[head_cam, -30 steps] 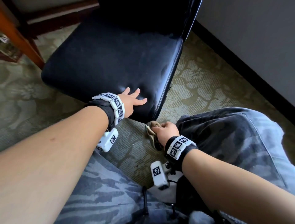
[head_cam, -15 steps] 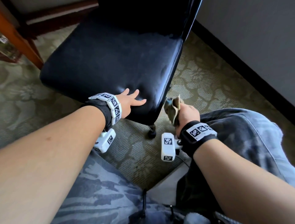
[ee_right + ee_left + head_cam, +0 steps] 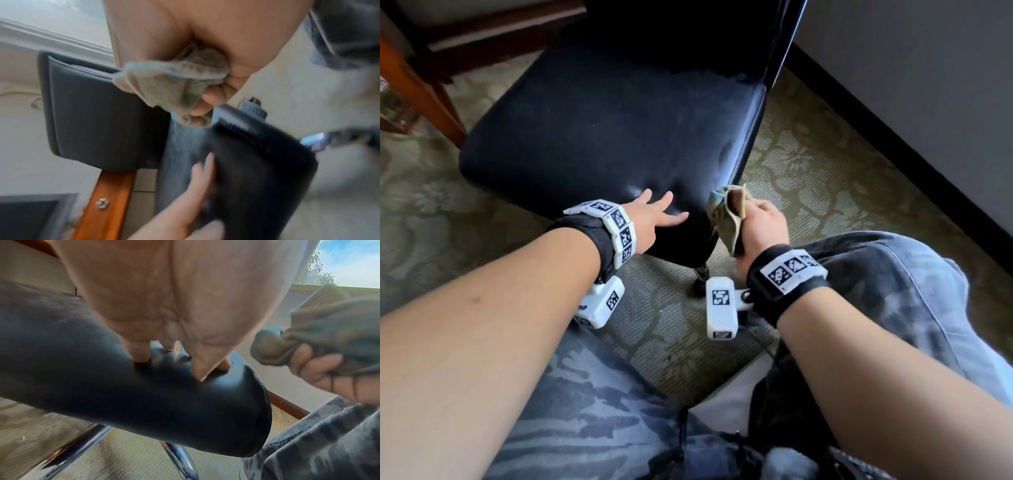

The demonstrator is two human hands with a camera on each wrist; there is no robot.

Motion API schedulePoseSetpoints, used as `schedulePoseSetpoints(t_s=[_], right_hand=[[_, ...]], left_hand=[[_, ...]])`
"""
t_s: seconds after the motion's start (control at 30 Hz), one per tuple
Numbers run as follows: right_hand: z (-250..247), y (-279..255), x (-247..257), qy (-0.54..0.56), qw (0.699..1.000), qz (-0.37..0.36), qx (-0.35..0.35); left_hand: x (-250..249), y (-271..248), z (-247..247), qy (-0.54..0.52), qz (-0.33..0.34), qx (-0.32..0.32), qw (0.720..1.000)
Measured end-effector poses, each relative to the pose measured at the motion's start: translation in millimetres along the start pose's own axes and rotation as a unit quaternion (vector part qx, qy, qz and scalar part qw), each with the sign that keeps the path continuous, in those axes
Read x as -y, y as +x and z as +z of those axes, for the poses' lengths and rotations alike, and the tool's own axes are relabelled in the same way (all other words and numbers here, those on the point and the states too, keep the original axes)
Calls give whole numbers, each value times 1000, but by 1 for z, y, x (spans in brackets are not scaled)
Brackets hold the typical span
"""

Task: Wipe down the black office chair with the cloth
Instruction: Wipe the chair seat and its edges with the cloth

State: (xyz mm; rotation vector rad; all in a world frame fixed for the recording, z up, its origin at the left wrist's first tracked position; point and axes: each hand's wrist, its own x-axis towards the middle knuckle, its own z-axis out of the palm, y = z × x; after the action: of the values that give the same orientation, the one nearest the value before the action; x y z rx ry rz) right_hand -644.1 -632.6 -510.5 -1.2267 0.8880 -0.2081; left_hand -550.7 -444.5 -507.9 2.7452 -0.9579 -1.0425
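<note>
The black padded chair (image 3: pixel 613 113) fills the upper middle of the head view, its seat front corner nearest me. My left hand (image 3: pixel 657 216) lies flat on that corner with straight fingers; the left wrist view shows its fingertips (image 3: pixel 139 356) pressing the black cushion (image 3: pixel 102 386). My right hand (image 3: pixel 763 222) grips a bunched olive-grey cloth (image 3: pixel 726 212) just off the seat's right front edge, level with the cushion. In the right wrist view the cloth (image 3: pixel 172 86) hangs from the curled fingers beside the chair's backrest (image 3: pixel 92 116). Whether the cloth touches the chair is unclear.
Patterned green carpet (image 3: pixel 808 178) surrounds the chair. A grey wall with a dark baseboard (image 3: pixel 893 154) runs along the right. An orange wooden furniture leg (image 3: pixel 417 92) stands at the left. My knees in grey camouflage trousers (image 3: pixel 893 308) flank the chrome chair leg (image 3: pixel 702 274).
My right hand has risen with the cloth from the floor under the seat corner to the seat's right front edge. The left hand has stayed flat on the cushion.
</note>
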Motion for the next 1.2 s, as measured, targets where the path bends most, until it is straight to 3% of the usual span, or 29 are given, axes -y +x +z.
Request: schedulePoseSetpoints(t_s=[0.07, 0.13, 0.3, 0.33, 0.5, 0.6, 0.7, 0.8, 0.83, 0.9, 0.97, 1.07, 1.13, 1.2], right_hand=[[-3, 4, -1, -97, 994, -31, -32], [-7, -3, -16, -226, 972, -57, 7], [-19, -15, -35, -495, 853, -78, 145], [-19, -14, -31, -499, 849, -80, 153], [-5, 11, -9, -269, 956, -115, -5], [-4, 12, -20, -329, 938, -107, 20], [-12, 6, -32, -422, 898, -102, 72], [-28, 3, -44, -510, 849, -49, 129], [-32, 2, -47, -503, 856, -36, 114], [-33, 5, -45, -404, 913, -27, 57], [-24, 11, -34, -301, 950, -81, -11], [-10, 17, -10, -285, 946, -150, 20], [-8, 23, -6, -320, 937, -132, 40], [-11, 39, -3, -301, 949, -96, -7]], left_hand=[[1, 0, -1, -4, -1, 6, 1000], [3, 2, -1, -16, -3, 14, 1000], [5, 2, -2, -10, -10, 21, 1000], [4, 1, -3, -7, -11, 20, 1000], [1, 1, 1, -6, -14, 1, 1000], [6, 3, 12, -22, -6, -25, 999], [11, 3, 16, -35, -6, -40, 999], [10, 1, 11, -48, -11, -47, 998], [8, 0, 9, -49, -12, -49, 998], [5, -1, 10, -49, -17, -55, 997], [4, -2, 13, -49, -15, -54, 997], [4, -5, 14, -61, -19, -58, 996], [0, -8, 9, -65, -21, -71, 995], [-5, -11, 1, -63, -23, -70, 995]])
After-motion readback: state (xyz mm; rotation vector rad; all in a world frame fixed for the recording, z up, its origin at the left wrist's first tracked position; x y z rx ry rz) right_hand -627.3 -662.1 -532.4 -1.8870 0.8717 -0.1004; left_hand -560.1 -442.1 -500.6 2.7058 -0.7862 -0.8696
